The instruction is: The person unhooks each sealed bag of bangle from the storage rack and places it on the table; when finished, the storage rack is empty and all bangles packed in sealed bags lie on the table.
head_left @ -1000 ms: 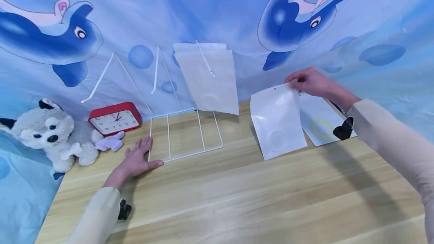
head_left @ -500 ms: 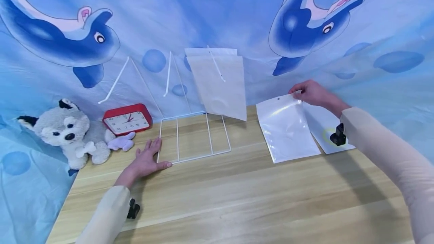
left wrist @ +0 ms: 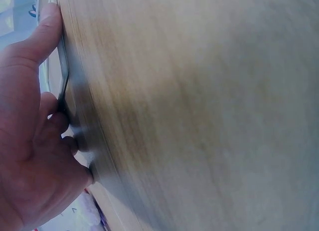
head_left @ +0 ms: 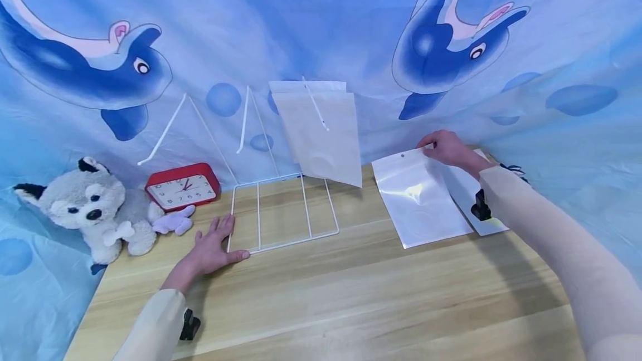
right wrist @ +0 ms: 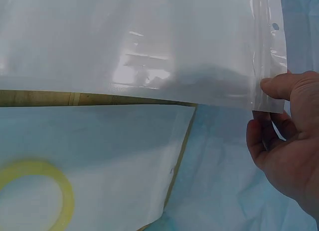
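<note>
My right hand (head_left: 448, 149) pinches the top corner of a white zip bag (head_left: 420, 196) with a punched hang hole. In the right wrist view the thumb lies on the bag's zip strip (right wrist: 261, 36), fingers behind it. Beside it lies another flat white bag (right wrist: 104, 136) with a yellow ring (right wrist: 65, 191) showing. My left hand (head_left: 210, 249), fingers spread, rests on the front left corner of a white wire rack (head_left: 281, 247), thumb along its front wire. Two or more pale bags (head_left: 321, 132) hang from the rack's right prong (head_left: 316, 107); its other two prongs carry nothing.
A red clock (head_left: 183, 185) stands left of the rack. Next to it sit a grey plush husky (head_left: 100, 210) and a small purple plush toy (head_left: 173, 220). Blue dolphin-print fabric (head_left: 281, 27) hangs behind the wooden table (head_left: 326, 305).
The right hand has moved slightly left and lower with the zip bag, which now slopes flatter towards the table. My left hand stays on the rack. The head view has shifted a little.
</note>
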A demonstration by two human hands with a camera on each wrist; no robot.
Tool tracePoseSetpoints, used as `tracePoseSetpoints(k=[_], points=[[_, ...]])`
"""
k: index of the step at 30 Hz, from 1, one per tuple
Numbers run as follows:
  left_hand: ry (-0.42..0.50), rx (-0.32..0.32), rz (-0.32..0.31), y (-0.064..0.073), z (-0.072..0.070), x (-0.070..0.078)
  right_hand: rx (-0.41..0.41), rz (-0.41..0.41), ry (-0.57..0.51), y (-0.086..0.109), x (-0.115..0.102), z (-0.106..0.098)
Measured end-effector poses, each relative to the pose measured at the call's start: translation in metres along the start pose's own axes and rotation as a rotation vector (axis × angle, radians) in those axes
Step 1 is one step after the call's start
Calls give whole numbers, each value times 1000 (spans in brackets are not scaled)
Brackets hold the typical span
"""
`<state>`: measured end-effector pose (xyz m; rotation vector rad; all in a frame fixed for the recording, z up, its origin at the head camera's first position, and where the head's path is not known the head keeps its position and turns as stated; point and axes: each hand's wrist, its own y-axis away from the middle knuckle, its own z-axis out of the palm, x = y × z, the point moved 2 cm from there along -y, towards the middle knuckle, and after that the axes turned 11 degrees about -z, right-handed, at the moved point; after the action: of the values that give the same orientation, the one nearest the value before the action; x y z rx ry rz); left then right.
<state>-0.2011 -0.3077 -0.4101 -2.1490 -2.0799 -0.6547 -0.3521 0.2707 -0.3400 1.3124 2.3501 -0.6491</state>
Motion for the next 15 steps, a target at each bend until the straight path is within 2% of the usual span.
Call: tracePoseSetpoints(k=[7, 15], points=[[17, 0, -3, 6, 0, -2, -15, 4, 5, -8, 6, 9], [14, 0, 2, 2, 0, -1, -33, 100, 72, -14, 21, 16]])
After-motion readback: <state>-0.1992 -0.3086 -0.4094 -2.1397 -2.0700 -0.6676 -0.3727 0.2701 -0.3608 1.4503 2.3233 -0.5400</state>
